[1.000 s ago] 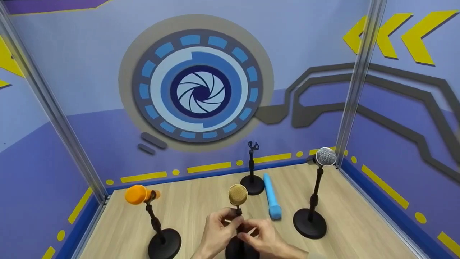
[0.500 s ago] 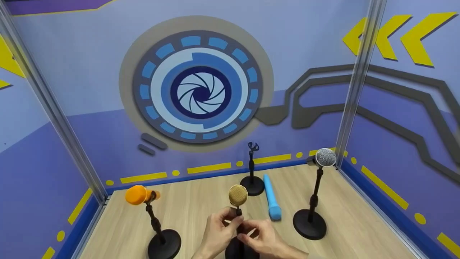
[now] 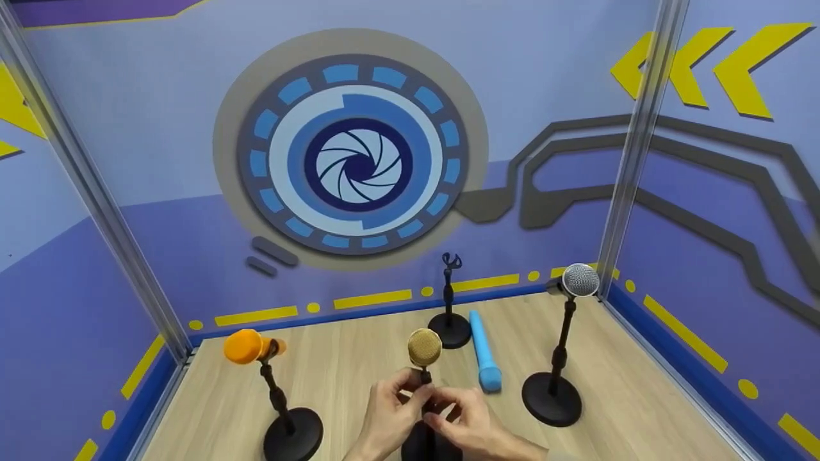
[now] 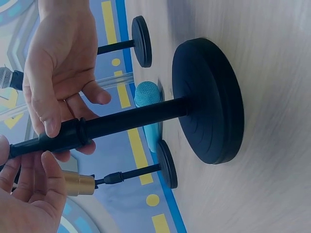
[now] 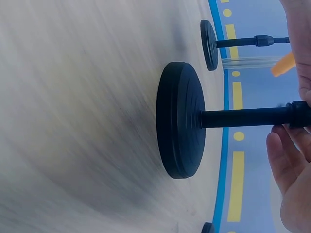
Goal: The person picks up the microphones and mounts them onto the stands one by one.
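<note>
A microphone with a gold head [image 3: 424, 347] sits atop a black desk stand [image 4: 141, 119] in front of me. My left hand [image 3: 395, 410] pinches the upper pole between thumb and fingers. Slightly lower, my right hand [image 3: 471, 419] grips the pole at its thicker collar [image 4: 65, 136], as the left wrist view shows. The stand's round base [image 5: 180, 121] rests upright on the table. In the left wrist view the gold handle [image 4: 80, 183] shows beyond the left fingers. In the head view the hands hide much of the pole.
On the left stands an orange microphone [image 3: 243, 347] in its stand; on the right, a silver-headed microphone [image 3: 581, 280] in another. Behind are a bare black stand [image 3: 448, 288] and a blue microphone [image 3: 485, 352] lying on the wooden table [image 3: 359, 333]. Printed panels [image 3: 160, 256] enclose the sides and back.
Both hands keep their places on the stand with barely any movement. The head view shifts very slightly.
</note>
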Motion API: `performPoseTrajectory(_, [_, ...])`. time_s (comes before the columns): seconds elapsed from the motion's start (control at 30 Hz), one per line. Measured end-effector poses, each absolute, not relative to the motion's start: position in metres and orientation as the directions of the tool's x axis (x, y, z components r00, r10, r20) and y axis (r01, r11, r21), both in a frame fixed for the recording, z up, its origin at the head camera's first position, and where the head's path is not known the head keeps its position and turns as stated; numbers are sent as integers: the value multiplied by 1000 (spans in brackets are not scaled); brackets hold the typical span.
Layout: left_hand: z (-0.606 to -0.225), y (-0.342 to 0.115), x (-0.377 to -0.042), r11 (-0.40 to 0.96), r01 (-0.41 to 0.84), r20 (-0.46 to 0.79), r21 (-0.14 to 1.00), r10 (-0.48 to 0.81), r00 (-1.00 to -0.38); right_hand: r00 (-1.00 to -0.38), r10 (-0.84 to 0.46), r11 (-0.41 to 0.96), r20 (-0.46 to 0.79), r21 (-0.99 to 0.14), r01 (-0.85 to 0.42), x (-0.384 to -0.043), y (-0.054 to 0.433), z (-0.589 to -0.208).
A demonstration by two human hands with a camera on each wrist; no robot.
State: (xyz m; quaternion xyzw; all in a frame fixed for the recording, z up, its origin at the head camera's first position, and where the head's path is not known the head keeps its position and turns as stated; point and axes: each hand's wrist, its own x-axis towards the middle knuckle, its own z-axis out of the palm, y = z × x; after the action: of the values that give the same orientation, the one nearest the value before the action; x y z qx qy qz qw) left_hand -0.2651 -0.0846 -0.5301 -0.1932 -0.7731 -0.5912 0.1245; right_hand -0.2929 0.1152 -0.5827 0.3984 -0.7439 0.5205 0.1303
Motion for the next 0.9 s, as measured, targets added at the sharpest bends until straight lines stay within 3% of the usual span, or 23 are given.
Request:
performPoseTrajectory(0.13, [-530,-85,-266,231,442,418,867,149,-896,-661,-443,148,606,-677,-721,-294,114,-582])
performPoseTrajectory(0.6, [-528,-82,-264,226,434,413,872,134,-901,-806,-391,263,445,-785,-561,-294,110,-574])
performPoseTrajectory(0.9, [-528,-81,-264,227,426,405,876,136,-904,-757,-483,133,440,-818,-560,-292,112,-571])
